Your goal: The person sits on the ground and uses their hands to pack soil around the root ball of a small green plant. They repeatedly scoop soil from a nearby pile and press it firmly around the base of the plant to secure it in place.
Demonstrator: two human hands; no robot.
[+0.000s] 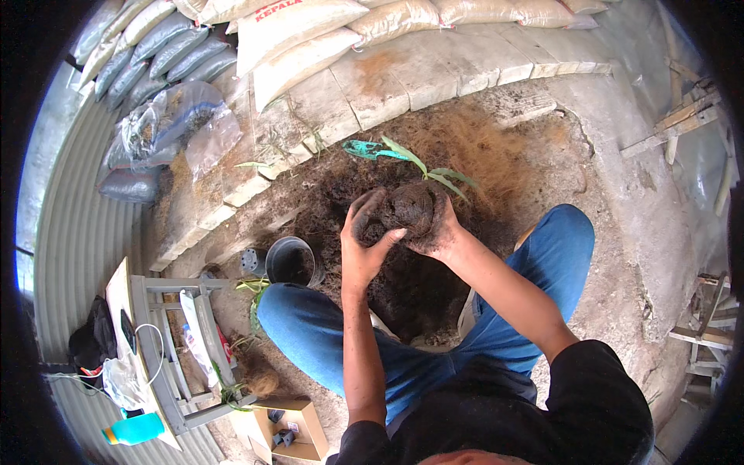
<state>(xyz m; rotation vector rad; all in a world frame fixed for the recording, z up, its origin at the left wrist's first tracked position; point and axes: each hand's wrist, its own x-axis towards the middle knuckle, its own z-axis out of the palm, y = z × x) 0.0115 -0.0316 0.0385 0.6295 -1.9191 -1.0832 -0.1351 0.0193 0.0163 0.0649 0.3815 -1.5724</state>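
Between my two hands is a dark, rounded root ball of soil (411, 208), with a leafy green plant (427, 173) sticking out at its far side. My left hand (367, 229) cups the near-left side, its thumb across the front and dark soil inside the palm. My right hand (439, 226) grips the right side, fingers partly hidden behind the ball. Both hands are smeared with soil. Just beyond them a turquoise hand trowel (372, 150) lies on the soil, its handle partly behind a leaf. Loose dark potting soil (407, 290) covers the ground below my hands.
A black plastic plant pot (290, 261) and a smaller pot (253, 261) stand left, near my knee. Brown coconut fibre (488, 157) lies beyond the soil. Filled sacks (395, 23) line a concrete ledge (372, 96). A wooden table (168, 285) and cardboard box (311, 427) are lower left.
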